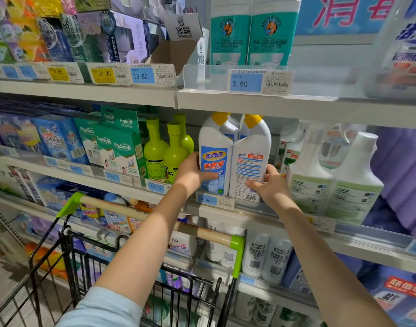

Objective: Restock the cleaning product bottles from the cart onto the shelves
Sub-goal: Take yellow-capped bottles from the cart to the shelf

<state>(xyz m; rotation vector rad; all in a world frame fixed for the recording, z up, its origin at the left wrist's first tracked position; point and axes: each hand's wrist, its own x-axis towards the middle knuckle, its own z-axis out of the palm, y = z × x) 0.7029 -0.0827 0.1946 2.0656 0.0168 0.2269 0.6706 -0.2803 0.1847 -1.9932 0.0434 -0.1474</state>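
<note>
Clamping left bottle [215, 147]: left grip [193, 173] | right grip [271, 186] clamped on right bottle [250, 152] | both bottles upright on shelf [249, 215] | cart [108, 205] below

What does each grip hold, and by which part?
The left grip holds the left bottle by its lower body, at the front label. The right grip holds the right bottle by its lower side.

- Left white plastic bent-neck bottle [214, 147]: yellow cap, blue label, red lettering.
- Right white plastic bent-neck bottle [249, 161]: yellow cap, white label, blue print.
- Lime-green round plastic bottles [176, 156]: matching caps.
- Black wire cart [112, 206]: lime-green corners, tan handle.
</note>
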